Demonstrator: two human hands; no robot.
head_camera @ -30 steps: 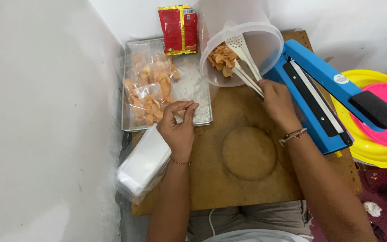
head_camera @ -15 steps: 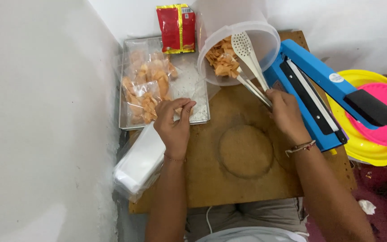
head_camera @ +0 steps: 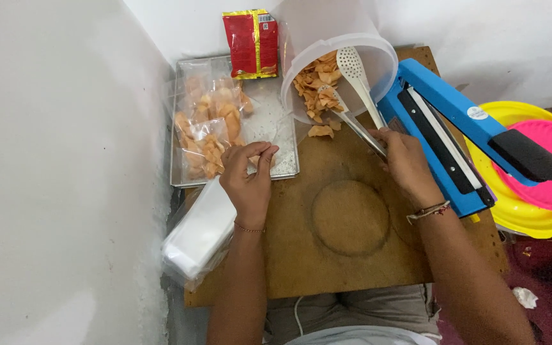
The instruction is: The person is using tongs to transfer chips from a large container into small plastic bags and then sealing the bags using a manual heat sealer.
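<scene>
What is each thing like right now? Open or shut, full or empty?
Tub: tipped on its side, open, chips inside.
Tongs: held by the right hand, tips in the chips.
Slotted spoon: resting in the tub.
Heat sealer: arm raised, open.
Tray: holds filled clear bags of chips.
Left hand: fingers pinched together by the tray.
Red packet: lying flat.

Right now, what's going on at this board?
A person sits at a wooden board. The right hand holds tongs that reach into a tilted tub of orange chips. The left hand pinches a clear bag at the edge of a metal tray holding filled bags. A blue sealer lies to the right.
</scene>
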